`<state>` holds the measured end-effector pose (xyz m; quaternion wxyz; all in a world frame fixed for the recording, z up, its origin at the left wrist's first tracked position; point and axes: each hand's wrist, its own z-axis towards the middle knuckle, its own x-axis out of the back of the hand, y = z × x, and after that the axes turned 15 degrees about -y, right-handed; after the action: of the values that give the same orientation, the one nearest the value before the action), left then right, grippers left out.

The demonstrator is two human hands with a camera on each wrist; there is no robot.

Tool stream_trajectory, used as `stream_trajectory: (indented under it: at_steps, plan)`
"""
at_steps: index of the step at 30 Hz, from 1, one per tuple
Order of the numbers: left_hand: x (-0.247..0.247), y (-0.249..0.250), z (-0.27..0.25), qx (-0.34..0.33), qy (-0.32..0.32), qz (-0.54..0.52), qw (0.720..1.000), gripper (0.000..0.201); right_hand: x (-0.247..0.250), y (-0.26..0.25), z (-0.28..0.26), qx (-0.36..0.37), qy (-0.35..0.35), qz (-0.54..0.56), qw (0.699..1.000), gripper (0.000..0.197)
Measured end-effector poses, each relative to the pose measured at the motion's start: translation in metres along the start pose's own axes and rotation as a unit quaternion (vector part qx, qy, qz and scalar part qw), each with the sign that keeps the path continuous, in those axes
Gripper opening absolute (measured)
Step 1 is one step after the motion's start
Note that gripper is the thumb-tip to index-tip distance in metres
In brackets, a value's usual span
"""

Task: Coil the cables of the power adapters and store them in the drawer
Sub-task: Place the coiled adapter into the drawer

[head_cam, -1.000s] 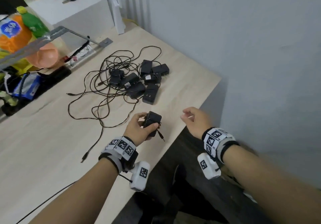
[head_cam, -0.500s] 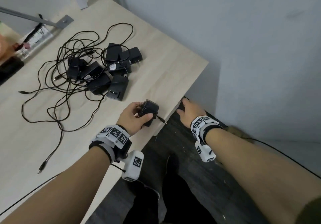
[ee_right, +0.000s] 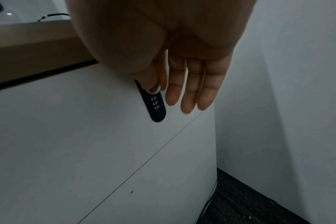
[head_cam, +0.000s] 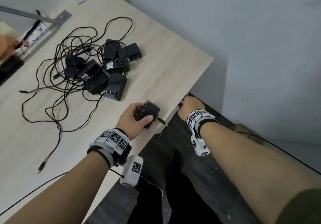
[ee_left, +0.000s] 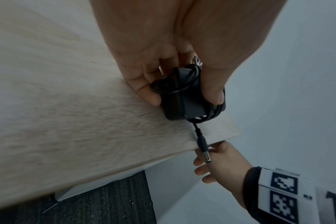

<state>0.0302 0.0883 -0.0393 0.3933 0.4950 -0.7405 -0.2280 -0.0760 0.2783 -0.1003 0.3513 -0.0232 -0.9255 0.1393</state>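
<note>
My left hand (head_cam: 141, 114) grips a black power adapter (head_cam: 152, 110) with its cable wound round the body, just above the table's front edge. Its barrel plug (ee_left: 202, 147) sticks out past the edge. Below the tabletop, my right hand (ee_right: 171, 97) is at the white drawer front (ee_right: 86, 136), fingers straight, thumb tip on a black lock strip (ee_right: 156, 109) with number dials. In the head view the right hand (head_cam: 185, 102) has its fingertips hidden under the table corner. Several more adapters (head_cam: 104, 70) lie in a pile with tangled cables.
The wooden table (head_cam: 165, 58) ends in a corner close to a grey wall (head_cam: 260, 50). Loose cables (head_cam: 52, 102) trail across the table to the left. A grey metal bar (head_cam: 34, 17) and clutter sit at the far left. Dark carpet (ee_right: 259, 204) lies below.
My right hand has dropped from above the table's edge down to the drawer front beneath the corner. The left hand has kept hold of the coiled adapter near the edge.
</note>
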Motion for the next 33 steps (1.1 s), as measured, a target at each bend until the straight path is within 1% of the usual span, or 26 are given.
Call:
stream_trajectory:
  at_steps: [5, 8, 10, 14, 18, 20, 21, 22, 23, 24, 25, 26, 28, 30, 33]
  plan:
    - [0.000, 0.001, -0.001, 0.006, -0.008, -0.001, 1.000, 0.037, -0.001, 0.000, -0.005, 0.002, -0.005, 0.026, 1.000, 0.030]
    - [-0.001, -0.001, 0.000, 0.005, -0.018, 0.001, 1.000, 0.036, -0.009, 0.020, -0.020, -0.010, 0.000, 0.051, 0.999, 0.031]
    - [-0.001, 0.000, 0.001, 0.003, -0.022, -0.002, 1.000, 0.037, -0.018, 0.043, -0.035, -0.041, 0.003, 0.053, 0.998, 0.030]
    - [-0.002, 0.003, 0.001, 0.000, -0.020, 0.008, 1.000, 0.040, -0.030, 0.092, -0.071, -0.087, 0.015, 0.039, 0.995, 0.021]
    - [-0.005, 0.006, -0.001, -0.006, -0.010, 0.021, 1.000, 0.043, -0.029, 0.116, -0.105, -0.144, 0.014, 0.023, 0.989, 0.026]
    - [-0.008, 0.008, -0.002, -0.015, -0.008, 0.032, 0.999, 0.044, -0.025, 0.116, -0.119, -0.165, 0.064, 0.053, 0.983, 0.031]
    - [-0.009, 0.009, -0.002, -0.017, -0.005, 0.036, 0.999, 0.045, -0.024, 0.113, -0.123, -0.143, 0.105, 0.059, 0.982, 0.033]
    - [-0.011, 0.009, -0.003, -0.019, -0.001, 0.036, 0.999, 0.046, -0.024, 0.107, -0.126, -0.098, 0.140, 0.055, 0.984, 0.034]
    - [-0.013, 0.010, -0.004, -0.024, 0.001, 0.036, 0.999, 0.046, -0.026, 0.099, -0.128, -0.038, 0.165, 0.044, 0.984, 0.032]
    - [-0.015, 0.010, -0.005, -0.028, 0.002, 0.035, 0.999, 0.047, -0.028, 0.089, -0.129, 0.016, 0.169, 0.033, 0.985, 0.030]
    - [-0.018, 0.011, -0.006, -0.033, 0.002, 0.034, 0.999, 0.047, -0.032, 0.079, -0.128, 0.053, 0.150, 0.025, 0.987, 0.030]
    - [-0.020, 0.011, -0.007, -0.033, 0.001, 0.033, 0.999, 0.047, -0.036, 0.070, -0.127, 0.068, 0.117, 0.021, 0.991, 0.032]
    - [-0.024, 0.011, -0.010, -0.032, -0.004, 0.038, 0.999, 0.046, -0.048, 0.062, -0.125, 0.058, 0.042, 0.011, 0.997, 0.036]
    - [-0.026, 0.011, -0.012, -0.028, -0.013, 0.048, 0.998, 0.047, -0.059, 0.063, -0.127, 0.031, -0.012, -0.023, 0.999, 0.037]
    - [-0.027, 0.009, -0.015, -0.027, -0.025, 0.051, 0.998, 0.048, -0.070, 0.071, -0.129, 0.008, -0.016, -0.065, 0.998, 0.035]
